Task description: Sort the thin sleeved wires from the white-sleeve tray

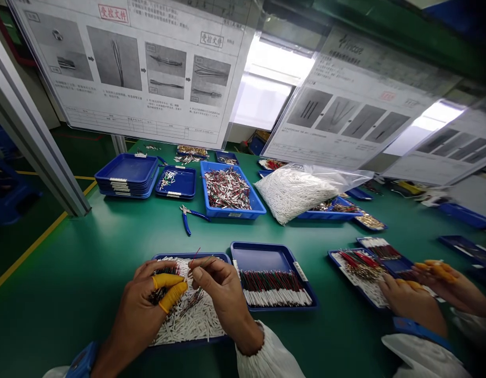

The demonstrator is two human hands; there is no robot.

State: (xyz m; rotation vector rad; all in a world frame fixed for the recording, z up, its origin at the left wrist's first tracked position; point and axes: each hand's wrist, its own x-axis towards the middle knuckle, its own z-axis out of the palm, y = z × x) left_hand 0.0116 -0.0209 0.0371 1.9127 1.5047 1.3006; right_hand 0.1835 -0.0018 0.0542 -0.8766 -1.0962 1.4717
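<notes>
My left hand (136,299), with yellow finger cots on thumb and a finger, is closed around a bundle of thin dark wires (158,295). Close beside it, my right hand (223,289) pinches a thin red wire (196,254) between thumb and fingers; its lower end is hidden. Both hands are over a blue tray (215,340) filled with loose short white tubes (188,331). Some dark wires lie across the tubes between my hands. Just right stands another blue tray (262,254), holding a neat row of red and dark wires with white sleeves (276,289).
Behind are blue-handled cutters (187,220), a bin of wire pieces (227,191), stacked blue trays (127,170) and a bag of white tubes (294,194). At right, a co-worker's hands (412,304) work over trays. Instruction sheets (140,105) hang above the green table.
</notes>
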